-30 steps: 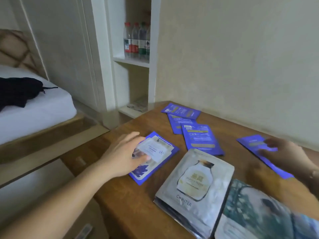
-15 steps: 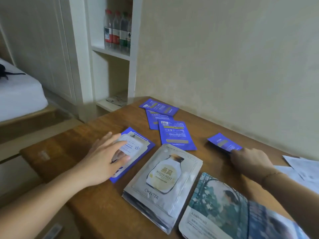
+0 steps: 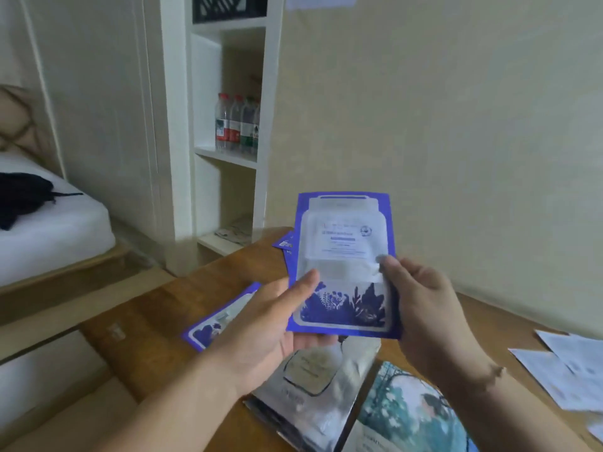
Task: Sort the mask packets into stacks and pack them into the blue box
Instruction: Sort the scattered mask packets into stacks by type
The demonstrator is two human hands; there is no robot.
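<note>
My left hand (image 3: 274, 324) and right hand (image 3: 424, 308) pinch a blue mask packet (image 3: 342, 265) upright — label blurred, unreadable; silver packets (image 3: 313, 396) at six o'clock.

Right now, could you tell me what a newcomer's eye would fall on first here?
A blue mask packet held upright above the wooden table, gripped by the left hand and right hand. Below lie a silver packet stack and, further left, another blue packet.
</note>
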